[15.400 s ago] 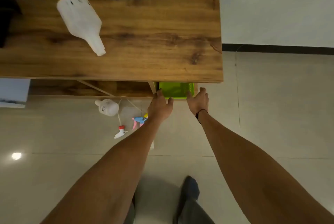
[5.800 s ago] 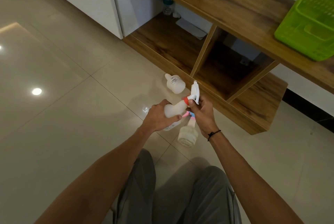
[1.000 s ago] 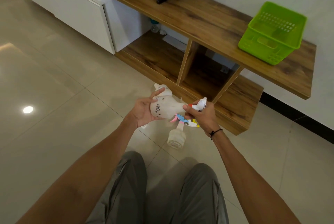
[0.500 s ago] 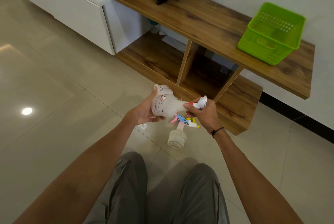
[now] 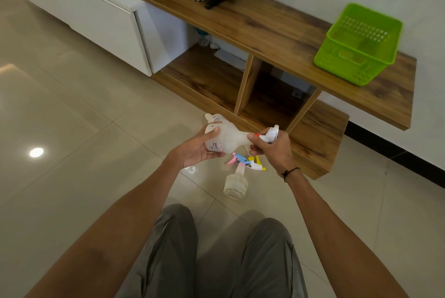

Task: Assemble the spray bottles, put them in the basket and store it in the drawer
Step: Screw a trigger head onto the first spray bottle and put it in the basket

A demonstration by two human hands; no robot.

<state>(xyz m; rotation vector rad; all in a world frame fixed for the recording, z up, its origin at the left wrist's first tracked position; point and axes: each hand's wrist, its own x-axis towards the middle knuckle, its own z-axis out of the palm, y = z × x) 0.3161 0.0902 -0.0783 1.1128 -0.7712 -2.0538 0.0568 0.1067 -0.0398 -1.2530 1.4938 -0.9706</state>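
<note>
Since the frame half a second earlier, the white bottle [image 5: 225, 140] has turned in the grip: its label now faces down toward the left palm instead of upward, and its position between the hands is otherwise unchanged. The left hand [image 5: 196, 150] cups the bottle's body, fingers [image 5: 212, 132] clenched around it. The right hand [image 5: 273, 147] grasps the white spray head with red collar [image 5: 268, 134] at the bottle's neck, fingers closed on it. The bottle lies roughly horizontal, held above the floor [image 5: 84, 117]. A second white bottle [image 5: 213, 118] is partly visible behind the held one. On the floor beneath the hands lie a smaller bottle [image 5: 235, 183] and loose coloured spray heads [image 5: 248, 161], touching one another. The green basket [image 5: 358, 45] sits on the worktop [image 5: 265, 25] near its right end, well apart from the hands.
</note>
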